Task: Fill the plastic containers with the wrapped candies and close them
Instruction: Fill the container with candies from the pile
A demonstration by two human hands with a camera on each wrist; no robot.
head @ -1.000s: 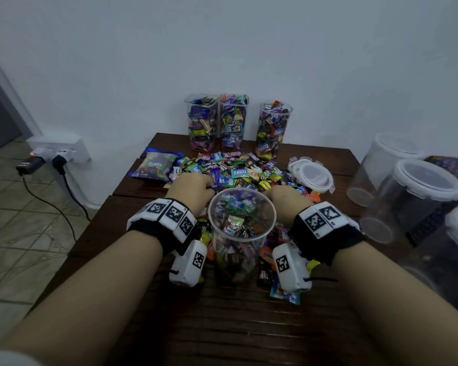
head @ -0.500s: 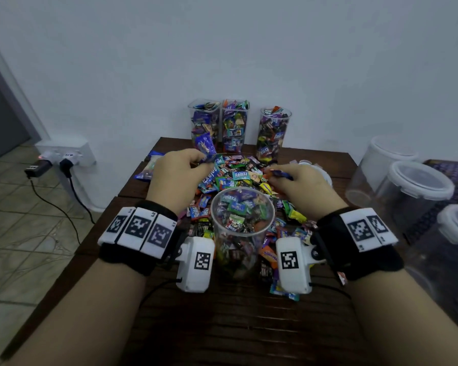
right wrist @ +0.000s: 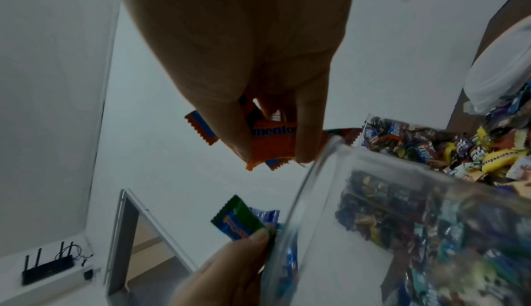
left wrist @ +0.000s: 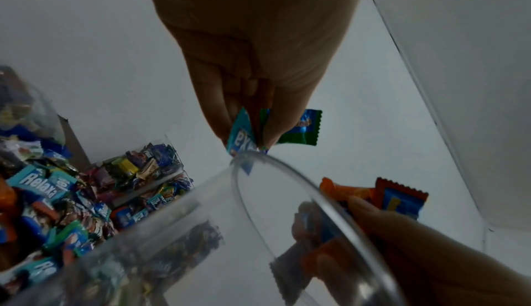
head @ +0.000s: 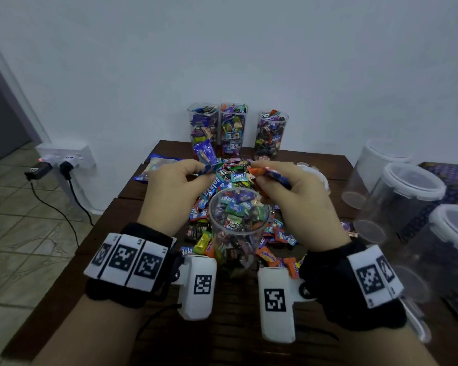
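We have lifted both hands off the pile: left hand (head: 175,188) pinches blue-green candies (left wrist: 298,129), right hand (head: 296,194) orange ones (right wrist: 270,142), above the near, nearly full container (head: 239,228); dropping comes next.

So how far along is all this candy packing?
Three containers at the back look full, though lidless. The front container is nearly full; the left hand and right hand hold more candies above it. Left: the loose pile, the lids, and the empty containers alongside.
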